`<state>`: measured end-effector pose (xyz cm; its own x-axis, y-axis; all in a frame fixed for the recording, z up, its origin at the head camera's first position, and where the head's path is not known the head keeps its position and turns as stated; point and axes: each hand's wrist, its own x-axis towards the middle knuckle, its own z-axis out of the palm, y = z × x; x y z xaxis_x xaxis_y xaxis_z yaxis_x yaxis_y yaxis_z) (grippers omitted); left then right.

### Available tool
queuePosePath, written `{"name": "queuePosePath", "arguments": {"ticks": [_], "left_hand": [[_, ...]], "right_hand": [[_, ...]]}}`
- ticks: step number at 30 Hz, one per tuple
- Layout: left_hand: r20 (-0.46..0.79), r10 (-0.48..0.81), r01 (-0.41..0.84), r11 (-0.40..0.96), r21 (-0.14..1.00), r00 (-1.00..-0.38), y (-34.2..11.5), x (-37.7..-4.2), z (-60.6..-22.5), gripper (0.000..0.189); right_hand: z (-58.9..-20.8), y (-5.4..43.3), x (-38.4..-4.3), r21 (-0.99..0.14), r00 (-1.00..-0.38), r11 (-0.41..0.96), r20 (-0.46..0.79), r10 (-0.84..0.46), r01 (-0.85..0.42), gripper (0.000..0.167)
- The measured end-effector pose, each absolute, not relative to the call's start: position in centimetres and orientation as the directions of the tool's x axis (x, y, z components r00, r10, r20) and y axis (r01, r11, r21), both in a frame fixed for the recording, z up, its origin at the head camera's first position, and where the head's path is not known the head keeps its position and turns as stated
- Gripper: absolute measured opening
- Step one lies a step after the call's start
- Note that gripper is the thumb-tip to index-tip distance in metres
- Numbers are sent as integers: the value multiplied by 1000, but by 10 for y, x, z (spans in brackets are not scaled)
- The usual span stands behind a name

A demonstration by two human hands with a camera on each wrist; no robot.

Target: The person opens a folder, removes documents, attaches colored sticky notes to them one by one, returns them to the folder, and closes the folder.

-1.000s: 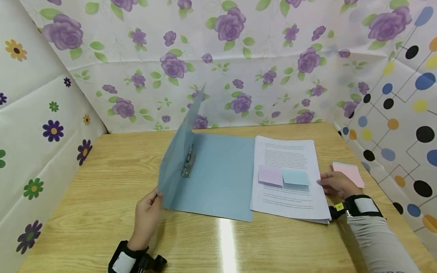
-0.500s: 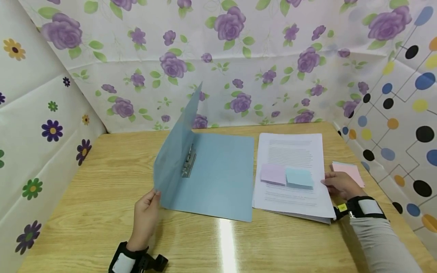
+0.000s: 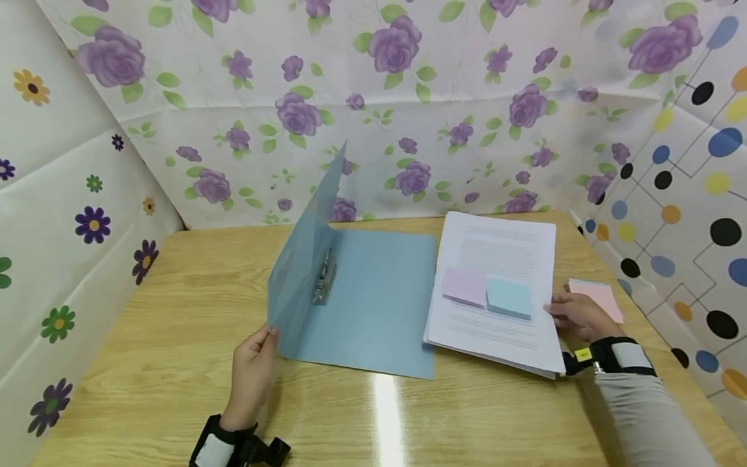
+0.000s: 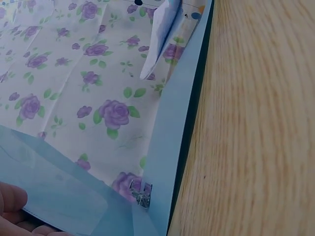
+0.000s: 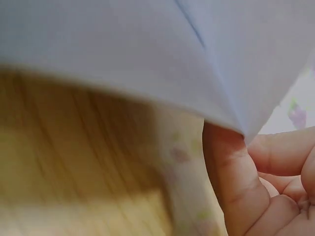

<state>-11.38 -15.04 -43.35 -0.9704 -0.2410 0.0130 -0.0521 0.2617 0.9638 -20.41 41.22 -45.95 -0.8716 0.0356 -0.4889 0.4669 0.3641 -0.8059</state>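
Note:
My left hand (image 3: 253, 370) pinches the lower edge of the raised cover of a light blue file folder (image 3: 373, 305), which stands half open on the table. A metal clip (image 3: 324, 283) is fixed near its spine and also shows in the left wrist view. To the right, my right hand (image 3: 580, 316) pinches the right edge of a stack of printed papers (image 3: 496, 246) between thumb and fingers. The stack is tilted up off the table, its lower left corner overlapping the folder in the head view. A purple sticky note pad (image 3: 463, 287) and a light blue one (image 3: 509, 298) lie on the top sheet.
Pink sticky notes (image 3: 595, 298) lie at the table's right side, just beyond my right hand. The wooden table (image 3: 192, 311) ends at a flowered sheet (image 3: 350, 71) behind, with patterned sheets on both sides.
The papers have lifted and tilted, their far edge rising, and have shifted slightly left toward the folder after first moving right. My left hand keeps holding the cover at nearly the same angle.

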Motion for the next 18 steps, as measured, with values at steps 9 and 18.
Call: {"name": "queuePosePath", "arguments": {"ticks": [9,18], "left_hand": [[-1,-262,-70,253,965,-965,-150,-114,-436,38],[-4,-253,-65,233,970,-968,-151,-115,-436,39]], "right_hand": [[-472,365,-221,-823,-862,281,-505,32,493,29],[-473,314,-237,-822,-870,307,-492,41,479,22]]}}
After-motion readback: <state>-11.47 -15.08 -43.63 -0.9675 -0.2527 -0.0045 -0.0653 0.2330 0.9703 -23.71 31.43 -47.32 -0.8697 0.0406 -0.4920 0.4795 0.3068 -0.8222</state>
